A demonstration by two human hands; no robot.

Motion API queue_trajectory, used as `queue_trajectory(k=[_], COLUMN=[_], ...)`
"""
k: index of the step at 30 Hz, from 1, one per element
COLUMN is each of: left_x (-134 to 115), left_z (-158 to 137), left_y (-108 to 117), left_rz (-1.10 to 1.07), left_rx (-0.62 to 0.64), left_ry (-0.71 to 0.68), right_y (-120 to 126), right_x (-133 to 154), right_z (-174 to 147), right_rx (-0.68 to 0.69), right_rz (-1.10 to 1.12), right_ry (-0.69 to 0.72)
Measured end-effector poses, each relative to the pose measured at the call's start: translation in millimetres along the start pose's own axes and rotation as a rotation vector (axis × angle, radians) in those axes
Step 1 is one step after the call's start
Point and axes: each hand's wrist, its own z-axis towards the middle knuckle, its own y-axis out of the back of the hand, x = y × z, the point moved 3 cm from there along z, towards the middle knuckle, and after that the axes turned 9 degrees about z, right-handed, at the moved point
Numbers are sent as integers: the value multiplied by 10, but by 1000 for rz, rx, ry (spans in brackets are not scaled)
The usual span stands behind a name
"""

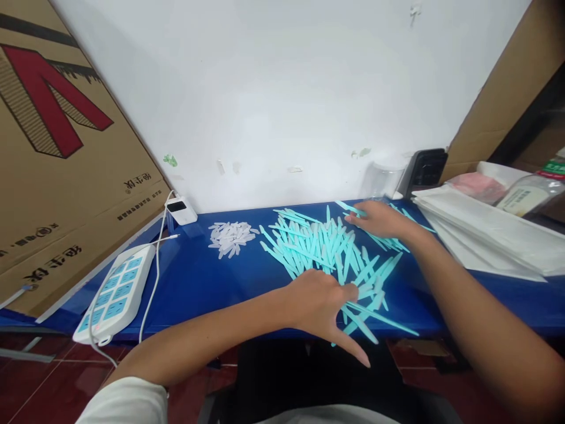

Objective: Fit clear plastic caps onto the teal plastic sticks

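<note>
Nearest to me, my left hand sits palm down at the front edge of the glossy blue table top, fingers spread and loose, not clamped on anything. Its fingertips hang past the table edge, and the thumb side touches the near end of the scattered heap of thin turquoise plastic sticks. A few sticks poke out under the hand toward the edge.

The heap fans out over the middle of the table, sticks crossing at all angles, lying flat.

Further back, my right hand rests on the far right part of the same heap, fingers reaching left and lying on the sticks. I can't tell whether it pinches one or just presses down; the grip is hidden.

Left of the heap, apart from it, is a small pile of short clear plastic caps. Further left, a white power strip with pale blue sockets lies at the table's corner, its white cable running up to a small white charger block by the wall.

Right of my arm, a stack of flat white plastic bags. Behind it, a black phone-like device leans against the white wall. A large brown cardboard box with a red letter print leans far left.
</note>
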Motion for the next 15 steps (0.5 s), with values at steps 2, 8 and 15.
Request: queue_trajectory(k=[2,8,15], left_x=[61,358,764], left_z=[5,-2,-21], left_y=[-84,38,437], left_rz=[69,125,-288], left_rx=[43,63,-313], left_ry=[-33,4,403], right_y=[3,-8,100], right_x=[2,1,61], right_z=[5,7,-39], right_rx=[-7,-26,-197], right_rz=[-1,51,336], right_ry=[17,34,36])
